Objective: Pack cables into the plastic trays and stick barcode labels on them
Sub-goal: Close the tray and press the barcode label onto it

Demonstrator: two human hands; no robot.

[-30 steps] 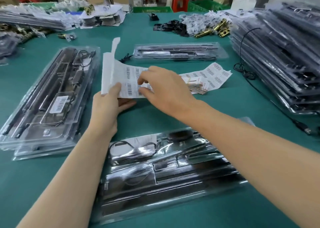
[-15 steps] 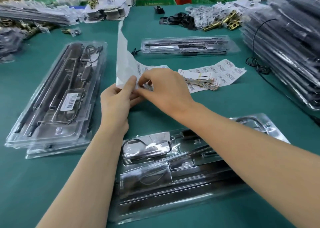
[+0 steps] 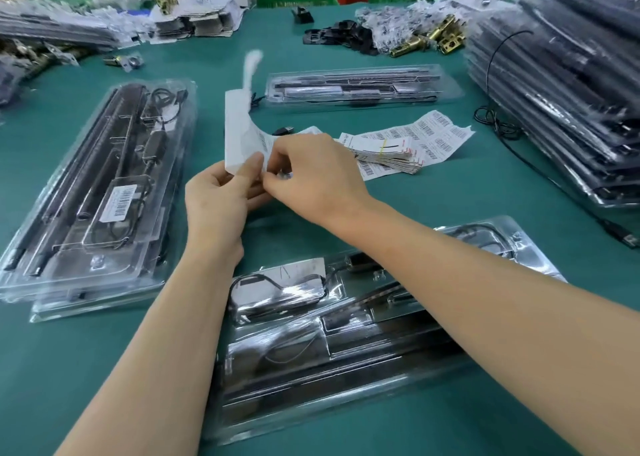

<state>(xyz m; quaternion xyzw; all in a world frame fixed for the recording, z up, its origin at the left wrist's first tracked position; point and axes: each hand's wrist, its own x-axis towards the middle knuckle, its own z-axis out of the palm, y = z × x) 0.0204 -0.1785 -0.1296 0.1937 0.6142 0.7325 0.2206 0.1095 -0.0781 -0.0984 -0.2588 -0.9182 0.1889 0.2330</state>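
My left hand (image 3: 218,199) pinches the lower edge of a white barcode label strip (image 3: 240,133) that curls upward above the table. My right hand (image 3: 318,175) pinches at the same strip just beside the left thumb; what lies between its fingertips is hidden. Under my forearms lies a clear plastic tray (image 3: 346,344) packed with black cables and parts. A stack of closed trays (image 3: 104,192) lies to the left, its top one bearing a barcode label (image 3: 121,201). Another packed tray (image 3: 356,86) lies farther back.
More barcode sheets and a banded bundle of labels (image 3: 398,147) lie right of my hands. A tall pile of packed trays (image 3: 568,92) fills the right side, with a loose black cable (image 3: 519,150) trailing from it. Brass and black hardware (image 3: 398,36) sits at the back.
The label strip has been lifted off the table and now curls upright. Both hands have drawn together at its lower edge, the right fingertips now working against the left thumb.
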